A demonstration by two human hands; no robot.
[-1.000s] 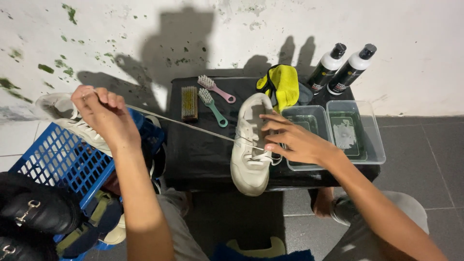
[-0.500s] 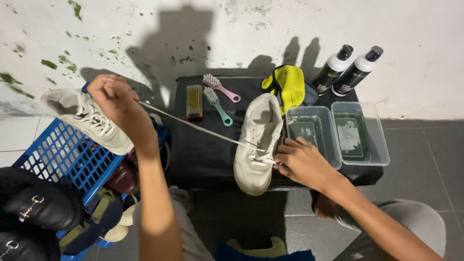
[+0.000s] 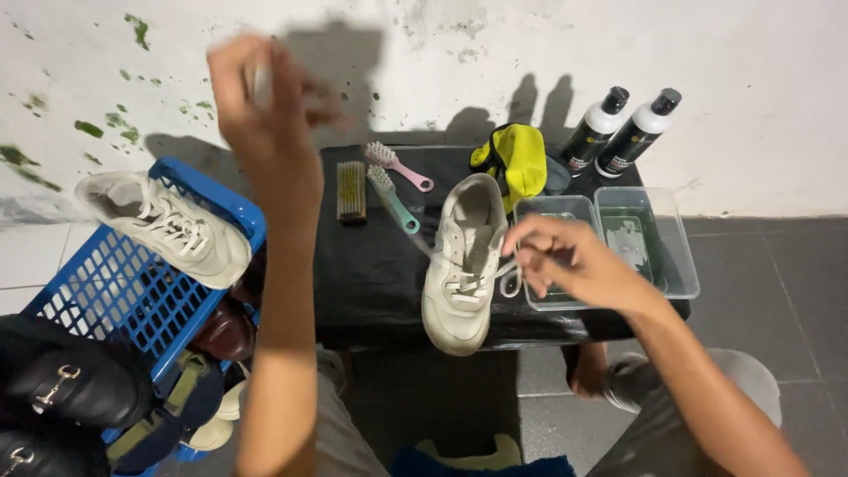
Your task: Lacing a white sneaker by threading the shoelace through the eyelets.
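On the black-covered desk (image 3: 371, 283), a white sneaker (image 3: 461, 265) lies toe toward the person, its lace (image 3: 424, 246) running up and left as a blurred pale line toward the raised left hand (image 3: 265, 115). That hand's grip looks closed around the lace end, though motion blur hides the fingers. Right hand (image 3: 565, 261) sits beside the sneaker's eyelets, fingertips pinched on a loop of lace.

Risks, as judged: a hard pull could drag the sneaker toward the desk's near edge, since its toe already sits at that edge. The right forearm hovers just over two clear trays (image 3: 618, 256) holding liquid; a jerk could tip or splash them. Two bottles (image 3: 618, 132) stand upright at the far right corner, close to the wall (image 3: 760, 97).

Room: three brushes (image 3: 380, 190) and a yellow cloth (image 3: 517, 159) crowd the far side. Left of the desk a blue basket (image 3: 132, 291) carries a second sneaker (image 3: 163, 225), with dark shoes (image 3: 62, 389) below. Open space lies above the desk and over the grey floor (image 3: 777, 291) at right.
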